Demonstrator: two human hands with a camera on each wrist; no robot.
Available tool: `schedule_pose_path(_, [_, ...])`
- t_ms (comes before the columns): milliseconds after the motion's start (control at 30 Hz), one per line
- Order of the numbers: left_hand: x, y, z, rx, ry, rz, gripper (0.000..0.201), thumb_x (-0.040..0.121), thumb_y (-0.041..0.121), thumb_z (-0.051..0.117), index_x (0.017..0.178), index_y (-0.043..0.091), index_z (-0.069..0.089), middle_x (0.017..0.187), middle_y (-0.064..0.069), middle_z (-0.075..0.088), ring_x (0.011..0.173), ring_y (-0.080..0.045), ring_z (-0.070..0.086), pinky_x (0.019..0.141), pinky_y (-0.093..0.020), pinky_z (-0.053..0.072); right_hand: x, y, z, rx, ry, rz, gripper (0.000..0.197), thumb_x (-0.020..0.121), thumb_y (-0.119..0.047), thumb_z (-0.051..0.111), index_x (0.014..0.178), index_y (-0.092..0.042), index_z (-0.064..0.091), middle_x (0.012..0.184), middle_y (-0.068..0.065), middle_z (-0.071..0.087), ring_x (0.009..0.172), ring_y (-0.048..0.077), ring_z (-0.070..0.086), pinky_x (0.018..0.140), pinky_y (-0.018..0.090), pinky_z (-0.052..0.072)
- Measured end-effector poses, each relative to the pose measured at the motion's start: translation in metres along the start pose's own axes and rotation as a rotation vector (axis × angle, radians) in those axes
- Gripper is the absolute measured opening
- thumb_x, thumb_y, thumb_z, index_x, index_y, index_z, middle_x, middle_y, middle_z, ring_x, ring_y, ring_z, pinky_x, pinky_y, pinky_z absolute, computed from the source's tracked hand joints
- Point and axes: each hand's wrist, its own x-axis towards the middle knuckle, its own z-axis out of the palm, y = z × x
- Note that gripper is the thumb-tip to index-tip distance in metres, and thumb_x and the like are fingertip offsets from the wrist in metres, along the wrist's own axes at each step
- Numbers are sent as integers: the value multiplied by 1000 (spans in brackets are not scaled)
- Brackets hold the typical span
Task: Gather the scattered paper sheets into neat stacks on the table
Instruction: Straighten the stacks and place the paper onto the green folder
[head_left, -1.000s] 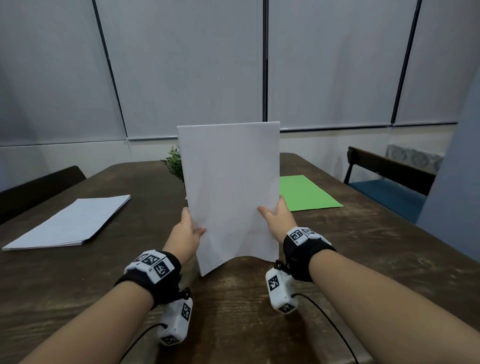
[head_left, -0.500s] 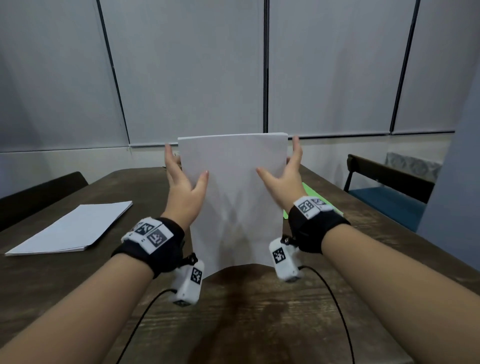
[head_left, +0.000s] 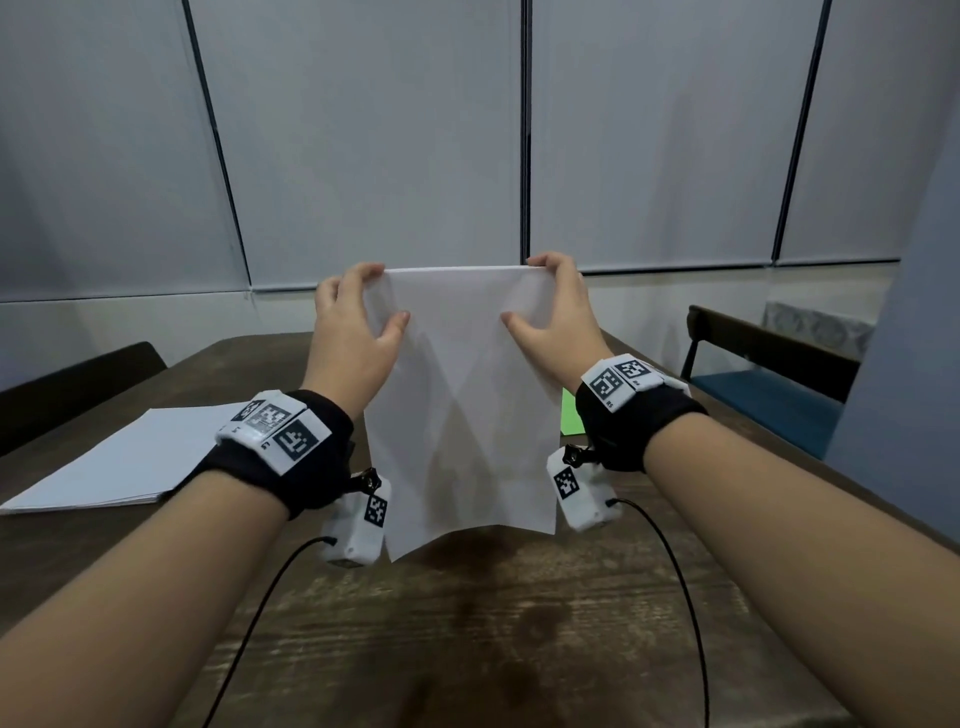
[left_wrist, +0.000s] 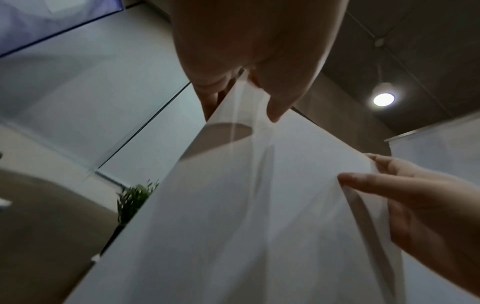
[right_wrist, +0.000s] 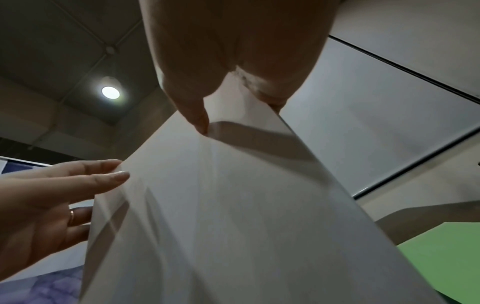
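A sheaf of white paper sheets (head_left: 462, 395) stands upright over the dark wooden table (head_left: 467, 649), its bottom edge just above or on the wood. My left hand (head_left: 358, 322) pinches its upper left corner, thumb in front and fingers curled over the top edge. My right hand (head_left: 550, 312) pinches the upper right corner the same way. The wrist views show each thumb (left_wrist: 275, 111) (right_wrist: 200, 123) pressed on the white paper (left_wrist: 259, 216) (right_wrist: 233, 216). A white stack (head_left: 130, 457) lies flat at the left. A green sheet (head_left: 570, 418) shows beside my right wrist.
A dark chair back (head_left: 78, 384) stands at the table's left side. A chair with a blue seat (head_left: 769, 384) stands at the right. A small green plant (left_wrist: 135, 197) sits behind the held sheets. Grey wall panels (head_left: 363, 130) close off the far side.
Both hands slid up the sides of the upright sheaf from near its bottom to its top corners, and the fingers curled over the top edge. The head view tilted upward.
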Motion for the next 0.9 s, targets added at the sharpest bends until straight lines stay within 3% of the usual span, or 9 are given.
schedule_pose_path(100, [-3,-3,1,-124,11,-108,62,87,22,66,138,16,31,132,-6,43,119,-16,45,102,-20,31,-2,0,1,63,17,52,65,83,-12,69,136,-16,31,132,1,40,122,16,45,109,29,34])
schedule_pose_path(233, [-29,-18,16,-382,-141,-456,79,91,19,62,146,10,6,129,-3,46,109,-13,51,94,-26,40,-24,16,8,285,-55,334,76,90,-9,63,147,-12,13,138,5,47,118,12,50,101,21,37])
schedule_pose_path(300, [-52,-33,26,-309,-276,-541,71,93,18,59,142,5,9,133,-10,46,110,-17,50,90,-28,42,-48,36,15,205,-177,484,63,93,-12,60,142,-7,20,131,7,52,114,16,53,94,21,38])
schedule_pose_path(400, [-82,-58,38,-66,-475,-579,53,95,14,53,130,0,16,132,-20,46,119,-30,50,95,-35,42,-81,66,24,40,-328,618,52,95,-15,56,136,-5,25,132,11,52,123,26,51,102,30,39])
schedule_pose_path(500, [-93,-73,48,121,-564,-542,34,96,14,51,112,3,23,122,-21,53,109,-31,56,87,-39,46,-96,77,31,-9,-313,651,38,97,-13,51,131,-5,34,130,12,55,122,28,53,102,35,40])
schedule_pose_path(600, [-81,-70,49,161,-657,-536,40,96,16,53,122,1,26,119,-6,48,108,-26,52,83,-34,43,-94,78,30,5,-241,672,28,97,-10,49,123,-6,41,122,10,57,113,28,56,98,39,44])
schedule_pose_path(700, [-72,-64,50,148,-740,-603,51,89,17,64,130,4,36,122,-8,52,113,-29,54,88,-37,49,-93,84,24,-56,-289,747,25,94,-11,51,118,-5,45,112,9,59,105,29,58,95,43,48])
schedule_pose_path(833, [-82,-74,65,81,-892,-806,39,81,15,73,113,5,53,111,-12,65,98,-32,65,85,-49,55,-97,110,13,-174,-432,834,34,83,-16,57,115,-3,57,104,12,69,95,30,66,89,43,54])
schedule_pose_path(900, [-88,-84,78,149,-992,-810,45,78,23,76,112,-1,58,102,-15,68,85,-31,64,83,-44,55,-100,112,6,-247,-510,866,31,86,-17,57,111,-1,61,103,14,70,96,31,67,87,37,54])
